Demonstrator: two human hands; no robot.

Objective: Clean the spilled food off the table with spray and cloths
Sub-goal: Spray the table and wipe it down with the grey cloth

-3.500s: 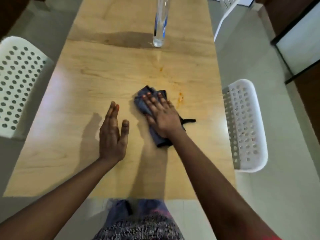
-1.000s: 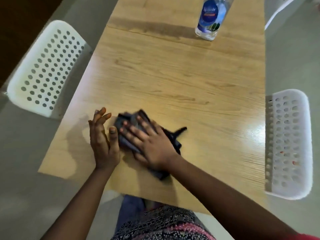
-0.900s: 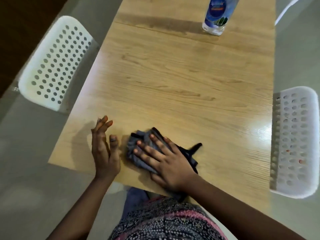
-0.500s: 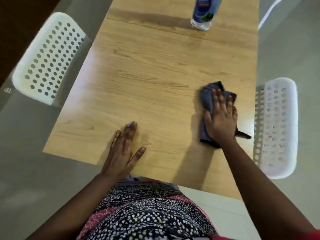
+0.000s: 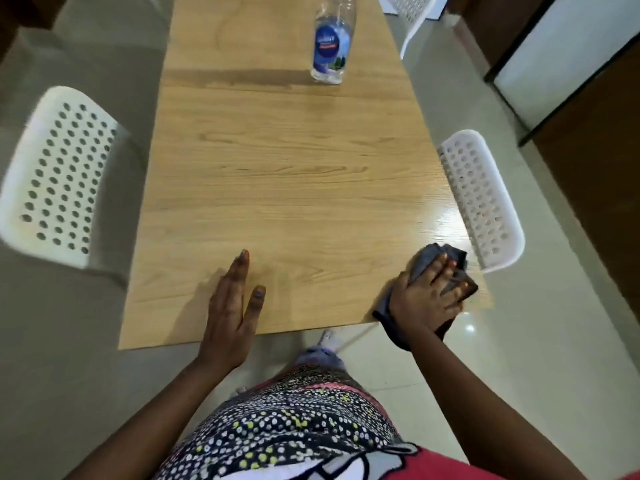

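Observation:
The wooden table [image 5: 277,168] shows no visible food stain. My right hand [image 5: 426,299] presses a dark grey cloth [image 5: 427,258] onto the table's near right corner, fingers spread over it. Part of the cloth bunches up past my thumb, and another part hangs over the front edge under my wrist. My left hand [image 5: 232,306] lies flat on the table near the front edge, fingers straight, holding nothing. A clear bottle [image 5: 330,46] with a blue label stands upright at the far end of the table, well beyond both hands.
White perforated chairs stand on either side of the table, one on the left [image 5: 59,174] and one on the right [image 5: 481,199] close to the cloth. A third chair [image 5: 412,12] is at the far right. A dark cabinet [image 5: 588,168] lines the right wall.
My right hand slid the cloth from beside my left hand across to the right side, then back to the near right corner. My left hand stayed flat near the front edge.

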